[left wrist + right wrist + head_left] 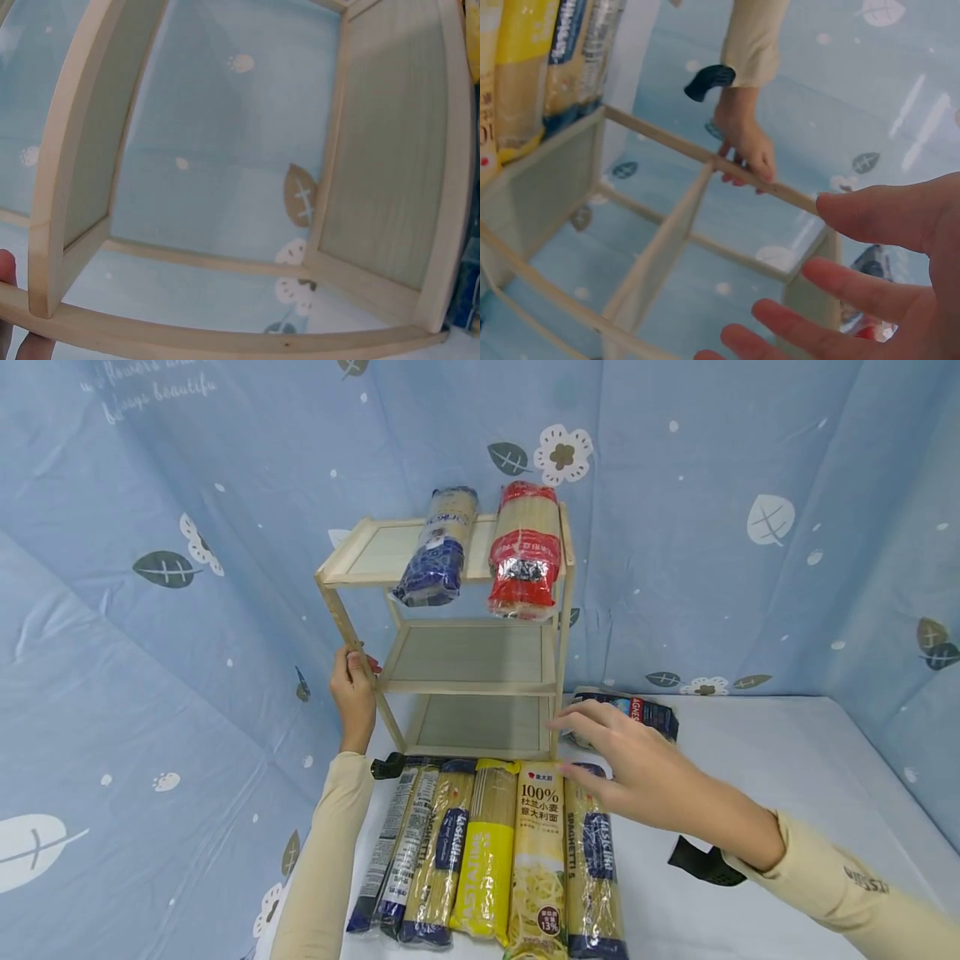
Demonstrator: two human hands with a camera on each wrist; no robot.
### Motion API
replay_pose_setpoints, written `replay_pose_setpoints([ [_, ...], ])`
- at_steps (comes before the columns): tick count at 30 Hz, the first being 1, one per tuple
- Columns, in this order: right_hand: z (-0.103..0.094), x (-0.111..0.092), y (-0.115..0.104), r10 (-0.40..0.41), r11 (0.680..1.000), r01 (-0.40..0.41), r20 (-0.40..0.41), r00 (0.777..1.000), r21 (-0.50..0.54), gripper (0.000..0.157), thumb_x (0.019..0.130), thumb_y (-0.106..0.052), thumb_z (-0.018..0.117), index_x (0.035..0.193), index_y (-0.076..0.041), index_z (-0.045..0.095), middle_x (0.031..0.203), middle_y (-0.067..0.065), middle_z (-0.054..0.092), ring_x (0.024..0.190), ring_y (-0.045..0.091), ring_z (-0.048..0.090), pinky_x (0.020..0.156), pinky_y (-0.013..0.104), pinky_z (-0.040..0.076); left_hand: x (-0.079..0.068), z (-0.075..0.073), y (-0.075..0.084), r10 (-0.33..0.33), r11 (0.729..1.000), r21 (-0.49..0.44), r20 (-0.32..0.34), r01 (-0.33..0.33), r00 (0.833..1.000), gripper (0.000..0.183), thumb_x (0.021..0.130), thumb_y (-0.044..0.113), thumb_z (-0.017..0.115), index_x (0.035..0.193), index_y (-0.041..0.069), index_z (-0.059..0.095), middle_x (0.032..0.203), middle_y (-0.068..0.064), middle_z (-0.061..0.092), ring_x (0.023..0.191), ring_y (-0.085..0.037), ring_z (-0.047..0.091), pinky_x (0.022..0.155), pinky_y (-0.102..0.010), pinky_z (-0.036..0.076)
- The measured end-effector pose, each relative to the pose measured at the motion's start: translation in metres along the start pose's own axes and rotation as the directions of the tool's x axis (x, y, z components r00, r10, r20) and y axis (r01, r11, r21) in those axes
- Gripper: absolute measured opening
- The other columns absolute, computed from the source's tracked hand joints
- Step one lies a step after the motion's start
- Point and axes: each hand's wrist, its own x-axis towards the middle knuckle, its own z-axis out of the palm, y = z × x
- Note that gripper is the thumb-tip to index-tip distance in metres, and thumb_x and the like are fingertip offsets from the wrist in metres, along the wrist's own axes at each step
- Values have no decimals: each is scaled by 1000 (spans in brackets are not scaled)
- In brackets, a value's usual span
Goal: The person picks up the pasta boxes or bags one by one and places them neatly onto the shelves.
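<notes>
A pale wooden three-tier rack [472, 653] stands against the fabric backdrop. My left hand [354, 693] grips its left front post [187, 339], near the middle tier. Beside the right front post, my right hand [637, 768] is held with fingers spread and nothing in them; in the right wrist view its fingers [855, 289] are apart. Whether a fingertip touches that post I cannot tell. On the top tier lie a blue noodle pack [438, 547] and a red noodle pack [527, 547], both jutting over the front edge.
Several pasta packs lie in a row before the rack, including a yellow pack [483, 860], a cream pack [538, 868] and a spaghetti pack [597, 877]. A dark-blue pack [654, 714] lies right of the rack, partly behind my right hand. Blue fabric [712, 568] surrounds the white table [757, 752].
</notes>
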Motion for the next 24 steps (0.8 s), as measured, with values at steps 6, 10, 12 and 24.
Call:
replay_pose_setpoints([
  [6,15,-11,6,51,998,-51,6,999,36,37,87,-21,70,121,-12,59,124,8,56,103,26,60,76,43,52,-5,-1,31,18,1000,3,8,-18,1000,26,103,7,35,116,-1,56,86,-30,57,72,-45,52,60,-23,37],
  [10,26,-19,11,99,994,-99,10,995,49,34,88,-21,69,120,-12,61,125,11,56,104,30,60,76,47,52,-5,-1,31,20,1000,-7,12,-20,1000,26,103,7,35,117,0,56,87,-31,56,72,-46,51,59,-23,36],
  [12,33,-23,13,133,990,-134,18,991,47,33,88,-21,69,118,-13,61,123,10,57,102,29,60,74,45,52,-5,-2,31,19,1000,-15,16,-19,1000,27,103,6,35,118,0,56,87,-31,56,73,-46,52,59,-24,36],
  [24,68,-42,24,296,952,-303,105,949,54,39,83,-19,73,119,-12,60,120,12,54,79,20,60,53,26,43,-4,-3,31,-7,1000,-27,22,8,1000,28,104,11,35,119,0,56,89,-30,57,77,-42,57,62,-29,41],
])
